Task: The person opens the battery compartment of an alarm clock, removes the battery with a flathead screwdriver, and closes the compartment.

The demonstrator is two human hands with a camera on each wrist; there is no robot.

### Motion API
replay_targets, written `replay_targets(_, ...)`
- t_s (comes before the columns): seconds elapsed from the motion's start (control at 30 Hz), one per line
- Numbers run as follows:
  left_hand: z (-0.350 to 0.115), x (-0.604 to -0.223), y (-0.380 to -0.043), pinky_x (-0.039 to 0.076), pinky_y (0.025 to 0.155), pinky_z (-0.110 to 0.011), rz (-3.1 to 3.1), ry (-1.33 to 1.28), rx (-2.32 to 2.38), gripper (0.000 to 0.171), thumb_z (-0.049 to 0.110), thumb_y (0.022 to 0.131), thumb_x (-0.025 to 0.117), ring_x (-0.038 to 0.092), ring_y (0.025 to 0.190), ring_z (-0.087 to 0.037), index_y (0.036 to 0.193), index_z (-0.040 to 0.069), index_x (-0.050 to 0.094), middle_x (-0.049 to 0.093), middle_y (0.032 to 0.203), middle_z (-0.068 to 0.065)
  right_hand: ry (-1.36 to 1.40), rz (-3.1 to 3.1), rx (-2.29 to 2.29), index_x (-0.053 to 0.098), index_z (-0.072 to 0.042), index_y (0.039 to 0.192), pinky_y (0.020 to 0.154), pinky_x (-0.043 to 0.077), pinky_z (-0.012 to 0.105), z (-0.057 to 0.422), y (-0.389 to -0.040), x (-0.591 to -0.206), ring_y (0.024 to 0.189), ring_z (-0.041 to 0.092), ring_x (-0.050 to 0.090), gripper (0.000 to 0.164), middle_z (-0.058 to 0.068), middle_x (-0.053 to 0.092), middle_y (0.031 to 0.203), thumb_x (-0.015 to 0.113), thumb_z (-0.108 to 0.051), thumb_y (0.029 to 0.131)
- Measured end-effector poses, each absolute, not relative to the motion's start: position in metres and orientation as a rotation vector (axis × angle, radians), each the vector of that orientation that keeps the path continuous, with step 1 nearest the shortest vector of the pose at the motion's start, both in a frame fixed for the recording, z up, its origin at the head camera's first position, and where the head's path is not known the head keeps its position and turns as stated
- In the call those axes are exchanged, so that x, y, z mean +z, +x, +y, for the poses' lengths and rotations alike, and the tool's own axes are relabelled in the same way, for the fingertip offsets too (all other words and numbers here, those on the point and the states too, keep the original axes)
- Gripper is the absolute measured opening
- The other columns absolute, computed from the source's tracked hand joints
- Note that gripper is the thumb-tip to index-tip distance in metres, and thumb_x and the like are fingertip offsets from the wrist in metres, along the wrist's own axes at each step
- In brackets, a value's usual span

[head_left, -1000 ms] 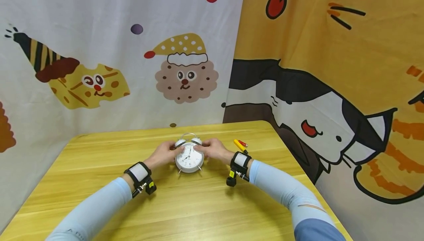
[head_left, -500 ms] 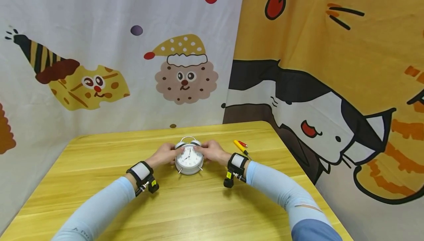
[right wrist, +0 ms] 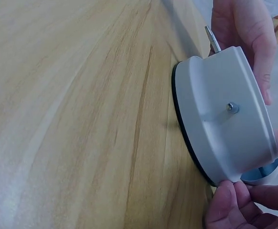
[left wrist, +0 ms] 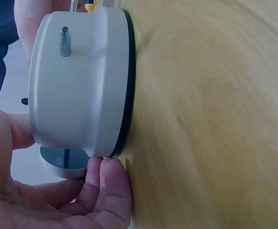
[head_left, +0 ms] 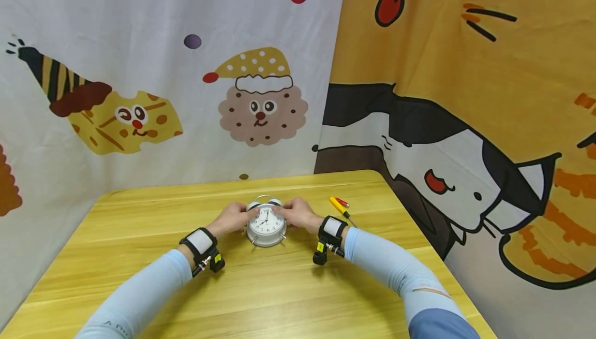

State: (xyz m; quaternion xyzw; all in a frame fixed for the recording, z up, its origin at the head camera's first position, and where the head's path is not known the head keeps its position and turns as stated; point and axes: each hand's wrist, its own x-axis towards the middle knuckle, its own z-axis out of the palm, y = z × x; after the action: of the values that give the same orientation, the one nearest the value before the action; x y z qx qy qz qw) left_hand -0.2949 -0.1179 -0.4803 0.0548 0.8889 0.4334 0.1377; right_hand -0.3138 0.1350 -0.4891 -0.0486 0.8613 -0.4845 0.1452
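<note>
A white twin-bell alarm clock (head_left: 267,221) is near the far middle of the table, dial up, its short metal feet pointing towards me. My left hand (head_left: 231,219) grips its left side, the thumb over the dial's edge and curled fingers beneath the rim. On the opposite side, my right hand (head_left: 300,214) holds it in a matching grip. Low in the left wrist view, fingertips (left wrist: 115,179) press at the black-edged back of the clock. Whether that back touches the wood or sits just above it, I cannot tell.
A screwdriver with a yellow handle (head_left: 339,207) lies right of my right hand, a small red object (head_left: 342,202) beside it. The wooden table (head_left: 261,297) reaches back to printed cloth curtains (head_left: 153,70), which also stand along the right.
The clock has shifted slightly towards me, its top handle lower in view, both hands still gripping it. My right forearm has moved a little left, uncovering the screwdriver's shaft.
</note>
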Motion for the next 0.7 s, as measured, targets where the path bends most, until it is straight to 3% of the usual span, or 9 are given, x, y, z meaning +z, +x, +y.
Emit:
replay_targets(0.23, -0.117, -0.481, -0.295, 0.056, 0.068, -0.032, 2.609, 0.213, 1.249, 0.053, 0.048, 0.112, 0.064, 0.069, 0.079, -0.021, 0.120, -0.003, 0.074, 0.074, 0.100, -0.013, -0.104, 2.473, -1.387, 0.084, -0.007, 0.116, 0.058, 0.059, 0.027, 0.137, -0.316, -0.493, 0.067, 0.014, 0.064, 0.043, 0.003, 0.075, 0.084, 0.076, -0.049, 0.107)
replay_targets(0.43, -0.127, -0.497, -0.306, 0.055, 0.062, -0.032, 2.720, 0.388, 1.227, 0.066, 0.059, 0.109, 0.064, 0.069, 0.074, -0.021, 0.120, -0.005, 0.075, 0.077, 0.094, -0.014, -0.171, 2.498, -1.353, 0.076, -0.004, 0.139, 0.068, 0.066, 0.032, 0.143, -0.314, -0.485, 0.081, 0.019, 0.073, 0.049, 0.010, 0.078, 0.108, 0.070, -0.044, 0.111)
replay_targets(0.6, -0.137, -0.484, -0.298, 0.063, 0.078, -0.042, 2.920, 0.363, 1.117, 0.067, 0.056, 0.113, 0.061, 0.076, 0.090, -0.027, 0.134, -0.007, 0.070, 0.081, 0.112, -0.022, -0.243, 2.573, -1.285, 0.076, -0.004, 0.137, 0.073, 0.067, 0.034, 0.160, -0.313, -0.473, 0.089, 0.030, 0.079, 0.040, 0.018, 0.081, 0.111, 0.064, -0.035, 0.115)
replay_targets(0.7, -0.151, -0.473, -0.295, 0.065, 0.082, -0.046, 3.029, 0.342, 1.039, 0.062, 0.051, 0.114, 0.061, 0.078, 0.096, -0.031, 0.139, -0.006, 0.067, 0.081, 0.120, -0.024, -0.288, 2.685, -1.208, 0.078, -0.003, 0.134, 0.071, 0.064, 0.031, 0.174, -0.314, -0.466, 0.089, 0.027, 0.078, 0.037, 0.015, 0.082, 0.108, 0.061, -0.030, 0.116)
